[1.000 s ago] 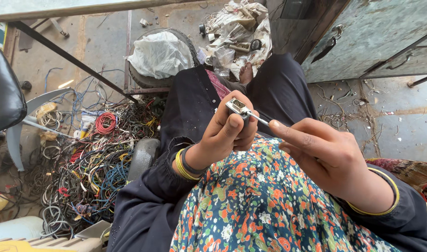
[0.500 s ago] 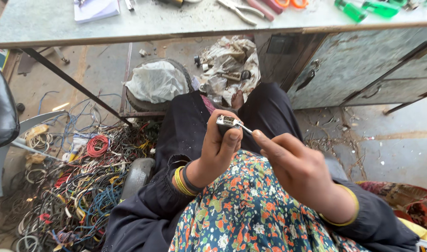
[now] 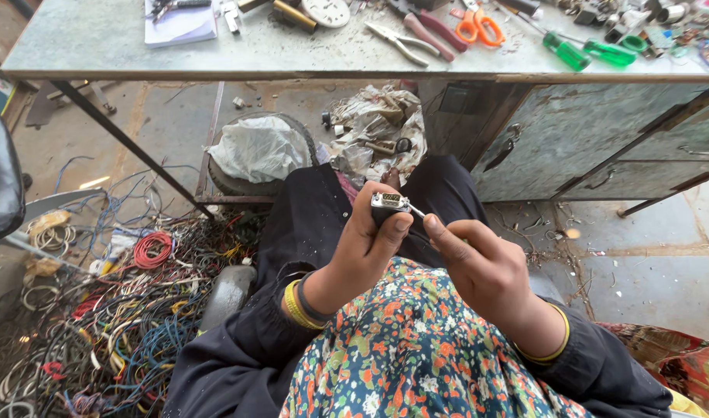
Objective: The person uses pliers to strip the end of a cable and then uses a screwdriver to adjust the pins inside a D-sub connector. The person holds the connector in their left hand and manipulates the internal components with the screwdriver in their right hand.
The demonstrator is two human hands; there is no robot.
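My left hand [image 3: 368, 244] grips a small metal cable connector [image 3: 390, 203] between thumb and fingers, held up over my lap. My right hand [image 3: 478, 263] pinches a thin metal tool [image 3: 418, 212] whose tip touches the connector's right side. Both wrists wear yellow bangles. My lap is covered by a floral cloth [image 3: 405, 356] over dark trousers.
A grey workbench [image 3: 308, 58] ahead carries pliers [image 3: 401, 40], orange scissors [image 3: 478, 27], green screwdrivers [image 3: 590, 53] and a notepad [image 3: 180, 22]. Under it sit a white bag on a tyre [image 3: 258, 151] and crumpled plastic [image 3: 381, 131]. A tangle of coloured wires [image 3: 114, 310] lies on the floor at left.
My view has tilted up, bringing the workbench top into sight. Both hands stay together on the connector, with the right hand's fingers closing in toward it.
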